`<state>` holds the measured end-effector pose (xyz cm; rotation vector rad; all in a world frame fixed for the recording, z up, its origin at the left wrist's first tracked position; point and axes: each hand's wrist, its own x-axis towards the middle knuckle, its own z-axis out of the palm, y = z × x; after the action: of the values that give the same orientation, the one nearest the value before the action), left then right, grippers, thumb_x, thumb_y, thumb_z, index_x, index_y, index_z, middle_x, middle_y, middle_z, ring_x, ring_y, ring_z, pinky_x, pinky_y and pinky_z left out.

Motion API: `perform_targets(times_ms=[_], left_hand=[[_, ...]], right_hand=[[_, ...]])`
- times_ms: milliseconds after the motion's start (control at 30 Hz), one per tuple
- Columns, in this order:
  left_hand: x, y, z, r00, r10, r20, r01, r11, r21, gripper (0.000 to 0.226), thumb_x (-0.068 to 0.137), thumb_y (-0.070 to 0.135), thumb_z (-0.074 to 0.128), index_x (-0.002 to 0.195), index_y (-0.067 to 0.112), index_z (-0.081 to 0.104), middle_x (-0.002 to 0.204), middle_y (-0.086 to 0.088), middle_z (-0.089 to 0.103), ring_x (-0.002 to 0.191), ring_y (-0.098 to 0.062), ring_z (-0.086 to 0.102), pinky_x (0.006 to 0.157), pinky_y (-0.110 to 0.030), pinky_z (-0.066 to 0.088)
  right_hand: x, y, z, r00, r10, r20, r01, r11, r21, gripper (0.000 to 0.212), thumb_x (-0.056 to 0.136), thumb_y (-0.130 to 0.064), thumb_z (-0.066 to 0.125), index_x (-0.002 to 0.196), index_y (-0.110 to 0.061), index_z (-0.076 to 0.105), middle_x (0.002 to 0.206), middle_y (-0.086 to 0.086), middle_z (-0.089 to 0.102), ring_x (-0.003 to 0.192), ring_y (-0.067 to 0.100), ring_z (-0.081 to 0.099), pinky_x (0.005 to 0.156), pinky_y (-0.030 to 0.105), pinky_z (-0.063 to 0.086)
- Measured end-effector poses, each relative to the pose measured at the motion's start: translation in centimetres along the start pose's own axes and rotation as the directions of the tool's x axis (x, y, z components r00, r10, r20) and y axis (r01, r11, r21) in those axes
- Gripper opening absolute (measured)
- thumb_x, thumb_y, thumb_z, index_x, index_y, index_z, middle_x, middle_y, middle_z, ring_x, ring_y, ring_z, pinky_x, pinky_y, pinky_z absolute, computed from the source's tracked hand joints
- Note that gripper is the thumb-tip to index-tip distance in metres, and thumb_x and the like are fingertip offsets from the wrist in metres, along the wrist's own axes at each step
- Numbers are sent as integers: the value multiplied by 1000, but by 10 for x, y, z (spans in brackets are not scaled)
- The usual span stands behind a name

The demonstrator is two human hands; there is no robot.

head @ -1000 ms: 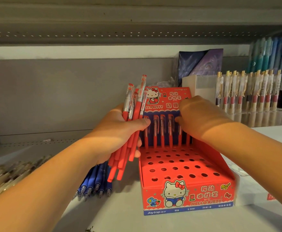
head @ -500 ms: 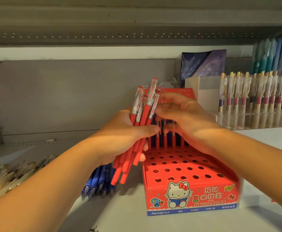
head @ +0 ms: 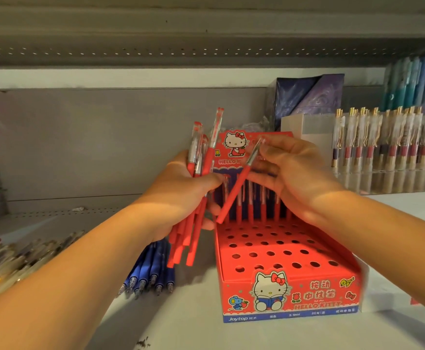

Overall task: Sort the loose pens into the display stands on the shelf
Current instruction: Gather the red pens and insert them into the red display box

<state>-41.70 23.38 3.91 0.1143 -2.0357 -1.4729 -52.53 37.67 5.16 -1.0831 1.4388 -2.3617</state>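
On the shelf [head: 181, 324], near its front edge, sits the red stand [head: 289, 296], and we judge it only partly filled. One row [head: 250, 205] of red pens stands in the holes along its back, while the rows of holes nearer us are bare. Our left hand [head: 181, 193] is wrapped round a bundle [head: 188, 238] of red pens, caps up, just left of the stand. Our right hand [head: 299, 178] pinches one pen [head: 234, 193] near its cap between thumb and fingertips. It slants down to the left, its lower end near the stand's back left corner and not yet in a hole. Seating it in a free hole looks like the step in hand.

Left to sort, as far as we see:
- the bundle
- the blue pens [head: 150, 269] lying on the shelf under our left wrist
- a heap [head: 17, 258] of mixed pens at the shelf's left edge

A clear stand [head: 383, 173] at the back right already carries a row of gold-clipped pens.
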Motion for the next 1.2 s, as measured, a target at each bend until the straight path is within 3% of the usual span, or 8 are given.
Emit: perform_targets(times_ms=[200,400,700,833,900,1033,1100,1200], left_hand=[[5,-7,-3,997,33,-73,-28,997,77,19,87,24,72,84,31,55,56,-4,60,46,-27,54,43,-31,48],[5,-7,-2,999,19,-31,-17,998,60,20,87,28,72,78,35,56,62,-8,61,49,-29,54,47,-37,50],[1,-3,0,1000,20,-3,-20,1000,17,15,91,22,69,90,22,54,59,1,62,46,-25,51,41,-29,44],[0,-2,2,1000,21,8,-21,1000,1,14,92,19,68,91,22,54,60,2,62,45,-24,51,40,-28,43],[0,-1,2,1000,27,7,-27,1000,-14,14,92,18,68,91,22,54,61,3,62,43,-21,51,40,-27,43],[0,1,2,999,35,9,-34,998,-48,13,92,19,68,94,21,55,62,4,62,43,-19,52,40,-26,43],[-1,1,1,999,31,20,-30,998,-52,13,92,20,68,94,21,56,63,3,63,43,-19,52,39,-26,43],[-3,2,3,998,27,64,-25,999,-43,13,91,18,69,94,21,57,64,1,62,44,-18,53,40,-27,44]], right_hand=[[2,1,-7,979,-205,-9,197,952,-233,26,95,6,53,96,-20,55,88,4,73,74,14,72,57,27,58],[4,16,-4,975,-187,115,216,917,-335,34,94,6,55,89,-28,57,69,-10,67,65,9,69,58,29,59],[7,17,-7,974,-183,132,217,918,-333,34,93,9,53,90,-25,58,67,-7,66,66,14,69,61,31,60],[6,22,-9,975,-121,187,189,895,-404,35,93,8,55,91,-26,62,87,5,67,79,26,71,67,34,62],[4,25,-9,957,-87,275,219,838,-500,36,94,6,55,98,-28,66,98,4,67,86,22,71,69,29,61],[0,24,-9,909,-70,412,375,571,-731,42,93,-2,58,98,-44,63,97,-17,63,75,4,63,65,16,53],[-1,22,-8,910,-78,408,383,539,-750,42,93,-2,58,100,-43,63,97,-17,63,70,0,59,62,9,46],[-1,16,-4,941,-122,316,304,714,-631,35,91,3,58,105,-29,66,100,-1,67,59,0,57,54,13,46]])
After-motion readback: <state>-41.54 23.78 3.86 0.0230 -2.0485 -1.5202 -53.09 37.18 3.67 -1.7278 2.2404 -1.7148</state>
